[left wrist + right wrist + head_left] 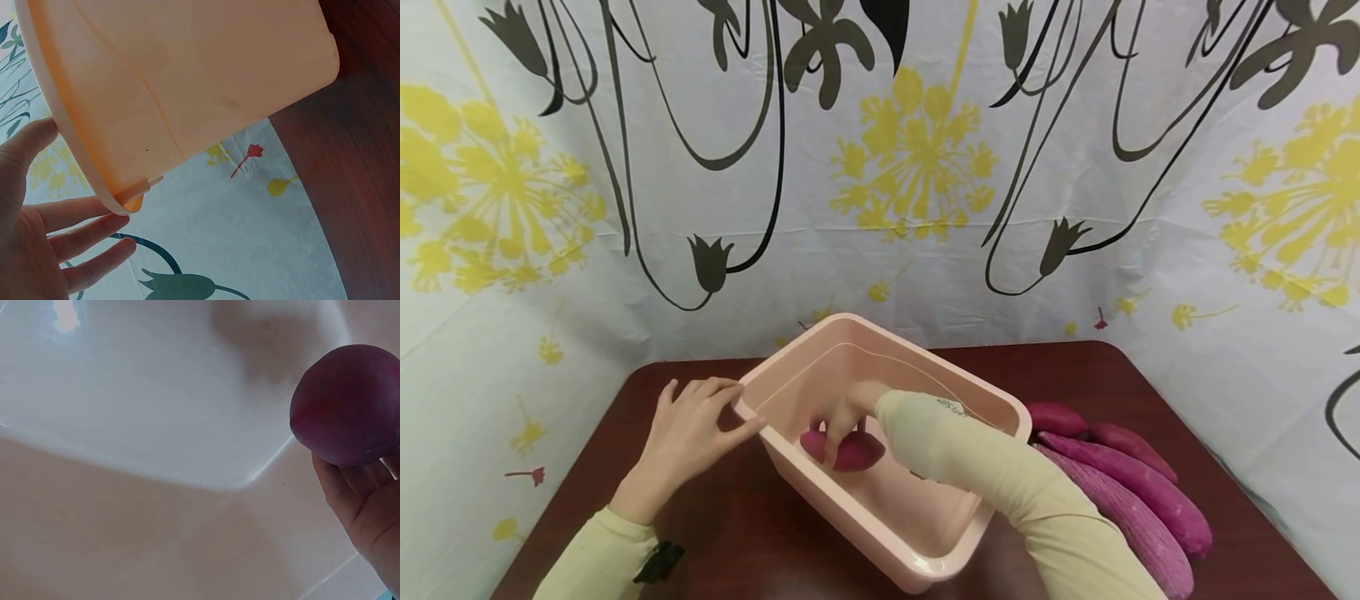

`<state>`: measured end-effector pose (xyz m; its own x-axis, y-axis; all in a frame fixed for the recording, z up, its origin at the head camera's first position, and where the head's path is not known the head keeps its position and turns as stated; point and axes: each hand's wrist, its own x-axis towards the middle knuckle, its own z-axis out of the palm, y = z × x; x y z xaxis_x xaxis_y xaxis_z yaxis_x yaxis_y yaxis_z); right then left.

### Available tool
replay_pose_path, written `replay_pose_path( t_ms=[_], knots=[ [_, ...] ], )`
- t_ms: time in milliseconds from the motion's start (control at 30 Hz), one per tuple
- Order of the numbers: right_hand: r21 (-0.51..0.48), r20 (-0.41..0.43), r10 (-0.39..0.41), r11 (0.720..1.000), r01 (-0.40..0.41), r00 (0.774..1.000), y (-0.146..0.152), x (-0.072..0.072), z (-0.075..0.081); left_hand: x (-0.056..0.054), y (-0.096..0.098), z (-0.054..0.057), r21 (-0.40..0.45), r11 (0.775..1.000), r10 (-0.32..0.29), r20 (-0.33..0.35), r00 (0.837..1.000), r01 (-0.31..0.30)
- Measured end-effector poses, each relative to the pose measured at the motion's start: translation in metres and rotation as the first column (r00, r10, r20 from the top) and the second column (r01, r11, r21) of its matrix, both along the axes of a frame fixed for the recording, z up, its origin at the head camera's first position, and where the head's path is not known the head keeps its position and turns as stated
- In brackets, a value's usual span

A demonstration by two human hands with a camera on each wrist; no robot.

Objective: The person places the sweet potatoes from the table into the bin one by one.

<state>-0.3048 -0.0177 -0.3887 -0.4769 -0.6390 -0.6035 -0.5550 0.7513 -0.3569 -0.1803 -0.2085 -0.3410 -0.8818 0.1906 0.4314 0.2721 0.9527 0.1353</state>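
Note:
A peach-pink plastic basin [850,508] stands at an angle on the table. Inside it, my right hand [846,417] reaches down and grips a purple-red sweet potato [859,452] with pointed ends, near the basin's floor. The right wrist view shows the rounded end of that sweet potato [347,403] against the fingers. My left hand [692,425] pinches the basin's left corner by the rim. In the left wrist view, the thumb lies on one side of the rim [69,150] and the index finger at its corner, while the other fingers are extended.
Right of the basin lie several purple-red roots: shorter ones [1056,418] at the back and long ones [1165,508] in front. The dark red-brown table [737,525] ends at a wall covering [887,275] printed with flowers.

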Motion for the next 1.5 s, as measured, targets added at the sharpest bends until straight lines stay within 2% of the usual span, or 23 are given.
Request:
replay_pose_path(
  t_ms=[133,233,433,533,733,967,1067,1200,1500],
  knots=[
    [0.026,0.05,-0.079,0.997,0.078,0.996,0.003,0.026,0.021,0.0,0.0,0.0,-0.001,1.0,-0.002,-0.004,1.0,0.002],
    [0.032,0.081,-0.1,0.995,0.098,0.992,0.004,0.032,0.02,0.0,0.0,0.0,-0.001,1.0,-0.002,-0.008,1.0,0.002],
    [0.058,0.062,-0.069,0.996,0.065,0.996,0.004,0.035,0.012,0.001,0.0,0.0,-0.001,1.0,-0.004,-0.011,1.0,0.004],
    [0.078,0.058,-0.088,0.993,0.083,0.994,0.004,0.04,0.016,0.001,0.001,0.0,-0.001,1.0,-0.004,-0.011,1.0,0.004],
    [0.083,0.071,-0.105,0.992,0.099,0.992,0.005,0.042,0.013,0.001,0.001,0.002,-0.005,1.0,-0.006,-0.01,1.0,0.006],
    [0.084,0.14,-0.142,0.988,0.131,0.98,0.006,0.045,0.016,0.002,0.001,0.002,-0.003,1.0,-0.002,-0.003,1.0,0.002],
    [0.091,0.151,-0.125,0.99,0.112,0.981,0.006,0.045,0.014,0.002,0.001,0.002,-0.003,1.0,-0.003,-0.004,1.0,0.003],
    [0.098,0.142,-0.117,0.99,0.103,0.983,0.005,0.044,0.012,0.002,0.002,0.001,-0.003,1.0,-0.002,-0.004,1.0,0.002],
    [0.075,0.116,-0.154,0.986,0.146,0.981,0.004,0.041,0.015,0.001,0.001,0.002,-0.004,1.0,-0.001,-0.001,1.0,0.001]
  ],
)
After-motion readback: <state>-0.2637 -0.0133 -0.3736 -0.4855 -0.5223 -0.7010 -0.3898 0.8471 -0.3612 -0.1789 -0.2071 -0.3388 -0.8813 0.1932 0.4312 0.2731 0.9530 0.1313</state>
